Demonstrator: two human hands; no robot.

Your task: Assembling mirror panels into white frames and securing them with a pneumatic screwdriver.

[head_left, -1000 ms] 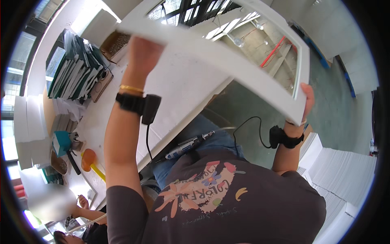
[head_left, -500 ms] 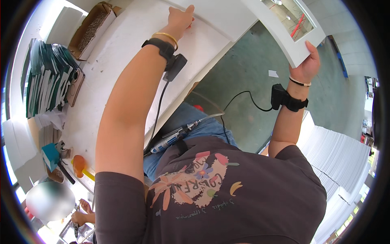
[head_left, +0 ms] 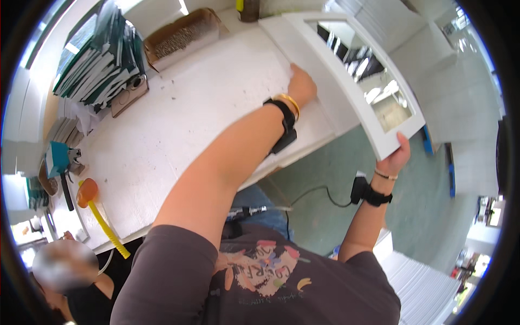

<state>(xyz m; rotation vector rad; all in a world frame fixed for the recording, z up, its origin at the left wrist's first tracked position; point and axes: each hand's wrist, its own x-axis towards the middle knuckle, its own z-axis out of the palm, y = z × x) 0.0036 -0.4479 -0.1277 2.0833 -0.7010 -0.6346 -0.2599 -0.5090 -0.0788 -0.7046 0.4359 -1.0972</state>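
A long mirror in a white frame (head_left: 374,81) lies slanted at the right of the workbench, its near end reaching out past the bench edge. My right hand (head_left: 397,156) grips that near corner, thumb on top and fingers underneath. Beneath and left of the frame is a flat white board (head_left: 338,110) on the bench. My left hand (head_left: 301,88) is closed at the board's left edge, one digit pointing away; most of its fingers are hidden. A black strap with a small box sits on each wrist.
The white bench (head_left: 211,86) carries a carton of small bits (head_left: 184,38), a stack of green-and-white pieces (head_left: 103,65), a phone (head_left: 130,96), a teal tool (head_left: 57,160) and an orange-headed mallet (head_left: 88,193). White sheets (head_left: 411,287) are stacked behind right. A co-worker (head_left: 89,292) is at lower left.
The view has turned, so the bench, mirror and board appear shifted. More of the mirror shows now. My right hand still grips the frame corner; my left hand remains at the board's edge.
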